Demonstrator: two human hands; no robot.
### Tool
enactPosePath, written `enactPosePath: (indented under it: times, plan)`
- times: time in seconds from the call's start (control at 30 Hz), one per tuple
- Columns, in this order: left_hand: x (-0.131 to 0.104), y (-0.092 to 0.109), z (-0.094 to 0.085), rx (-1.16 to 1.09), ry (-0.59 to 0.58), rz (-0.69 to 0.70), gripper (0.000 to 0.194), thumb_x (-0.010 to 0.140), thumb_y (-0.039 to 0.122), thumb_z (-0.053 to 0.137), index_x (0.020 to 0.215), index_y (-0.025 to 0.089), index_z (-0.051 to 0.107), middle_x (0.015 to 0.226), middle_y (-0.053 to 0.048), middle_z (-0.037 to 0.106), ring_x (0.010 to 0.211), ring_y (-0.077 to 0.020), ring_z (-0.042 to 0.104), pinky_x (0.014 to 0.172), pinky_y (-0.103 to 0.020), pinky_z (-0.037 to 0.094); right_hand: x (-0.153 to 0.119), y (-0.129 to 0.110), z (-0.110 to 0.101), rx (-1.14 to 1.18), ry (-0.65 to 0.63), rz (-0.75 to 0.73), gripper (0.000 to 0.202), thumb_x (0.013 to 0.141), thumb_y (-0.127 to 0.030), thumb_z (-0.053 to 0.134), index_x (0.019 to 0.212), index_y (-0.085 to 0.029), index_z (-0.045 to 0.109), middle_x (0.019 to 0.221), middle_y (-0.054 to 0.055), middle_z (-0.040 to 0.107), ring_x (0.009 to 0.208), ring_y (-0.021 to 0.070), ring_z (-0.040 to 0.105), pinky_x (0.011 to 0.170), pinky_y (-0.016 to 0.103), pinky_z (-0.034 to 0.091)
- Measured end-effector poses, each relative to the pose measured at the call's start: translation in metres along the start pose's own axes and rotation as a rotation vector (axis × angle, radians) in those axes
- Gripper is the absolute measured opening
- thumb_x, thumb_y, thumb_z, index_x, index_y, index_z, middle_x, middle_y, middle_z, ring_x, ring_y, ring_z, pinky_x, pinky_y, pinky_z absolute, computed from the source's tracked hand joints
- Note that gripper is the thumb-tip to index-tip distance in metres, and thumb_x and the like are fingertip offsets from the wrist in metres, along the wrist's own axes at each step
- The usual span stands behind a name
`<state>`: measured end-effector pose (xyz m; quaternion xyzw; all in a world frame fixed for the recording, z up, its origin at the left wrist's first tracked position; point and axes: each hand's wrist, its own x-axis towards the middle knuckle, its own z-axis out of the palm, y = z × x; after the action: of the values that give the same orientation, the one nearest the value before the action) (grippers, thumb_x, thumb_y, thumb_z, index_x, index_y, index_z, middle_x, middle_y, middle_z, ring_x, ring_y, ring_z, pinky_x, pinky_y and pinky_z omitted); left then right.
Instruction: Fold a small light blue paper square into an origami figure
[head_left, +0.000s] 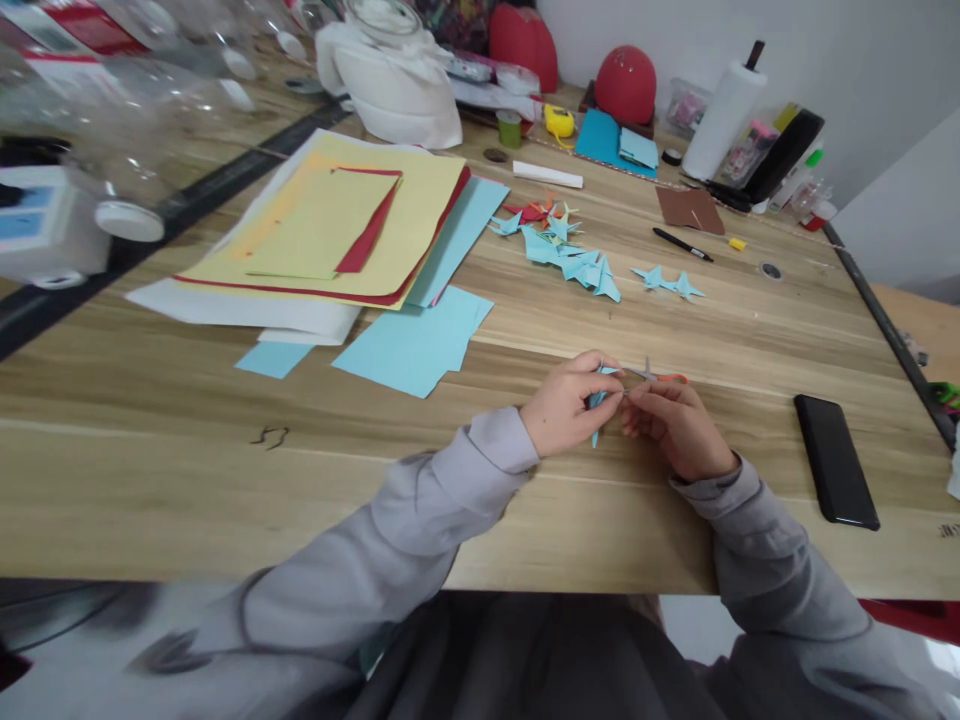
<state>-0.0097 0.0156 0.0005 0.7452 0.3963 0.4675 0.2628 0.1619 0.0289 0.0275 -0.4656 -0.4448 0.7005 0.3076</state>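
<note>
My left hand [574, 402] is closed on a small piece of folded light-blue paper [598, 400], with one narrow end pointing down below the fingers. The fingertips of my right hand [675, 425] meet those of my left and pinch what looks like a thin tip of the same paper. Most of its shape is covered by my fingers. Just behind my hands lie scissors [671, 378] with orange handles, partly hidden. Farther back are two small blue paper cranes [667, 283] and a cluster of blue folded paper cranes [574, 262], with red and orange ones behind.
Stacked paper sheets [300, 230] and loose blue sheets [412, 345] lie to the left. A black phone [836, 460] rests at the right. Behind are a pen [682, 244], brown paper [690, 210], a yellow tape measure [559, 121] and a paper towel roll [724, 120]. Plastic bottles [127, 170] crowd the far left.
</note>
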Motion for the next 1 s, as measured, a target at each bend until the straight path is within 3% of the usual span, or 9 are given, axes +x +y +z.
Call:
enactPosePath:
  times: [0.23, 0.43, 0.7, 0.9, 1.0]
  plan:
    - [0.0004, -0.0015, 0.0003, 0.018, -0.014, 0.031, 0.021, 0.086, 0.023, 0.053, 0.081, 0.018, 0.073, 0.098, -0.011, 0.066, 0.092, -0.0173, 0.064, 0.081, -0.031, 0.051, 0.0003, 0.0008, -0.0009, 0.024, 0.026, 0.004, 0.02, 0.063, -0.035, 0.075, 0.061, -0.016, 0.067, 0.056, 0.0, 0.065, 0.047, 0.0098, 0.057, 0.049, 0.022, 0.045]
    - [-0.0009, 0.0002, 0.0014, 0.052, 0.048, -0.008, 0.018, 0.081, 0.025, 0.058, 0.085, 0.017, 0.074, 0.099, -0.012, 0.067, 0.083, -0.0164, 0.065, 0.069, -0.028, 0.052, -0.0008, 0.0008, 0.0006, -0.053, 0.073, -0.124, 0.022, 0.064, -0.036, 0.075, 0.06, -0.017, 0.066, 0.055, 0.0, 0.064, 0.049, 0.0102, 0.055, 0.049, 0.023, 0.043]
    - [0.0005, 0.0015, 0.0007, -0.059, 0.068, -0.123, 0.014, 0.078, 0.022, 0.061, 0.074, 0.018, 0.074, 0.092, -0.009, 0.07, 0.087, -0.0177, 0.066, 0.077, -0.03, 0.052, -0.0009, 0.0016, 0.0006, -0.168, 0.049, -0.209, 0.028, 0.066, -0.042, 0.075, 0.062, -0.017, 0.064, 0.056, -0.001, 0.063, 0.051, 0.0108, 0.056, 0.052, 0.024, 0.045]
    - [0.0007, 0.0031, 0.0011, -0.082, 0.074, -0.144, 0.016, 0.079, 0.022, 0.06, 0.074, 0.018, 0.074, 0.09, -0.008, 0.07, 0.088, -0.0176, 0.066, 0.08, -0.03, 0.052, -0.0016, 0.0029, 0.0006, -0.264, -0.054, -0.245, 0.034, 0.073, -0.048, 0.068, 0.061, -0.018, 0.061, 0.057, 0.001, 0.062, 0.051, 0.012, 0.056, 0.053, 0.026, 0.047]
    - [0.0007, 0.0033, 0.0011, -0.073, 0.082, -0.143, 0.015, 0.079, 0.021, 0.06, 0.073, 0.018, 0.074, 0.09, -0.008, 0.07, 0.088, -0.0171, 0.066, 0.081, -0.029, 0.052, -0.0012, 0.0029, -0.0004, -0.283, -0.043, -0.267, 0.035, 0.075, -0.05, 0.066, 0.062, -0.018, 0.061, 0.058, 0.001, 0.063, 0.053, 0.0127, 0.057, 0.054, 0.027, 0.047]
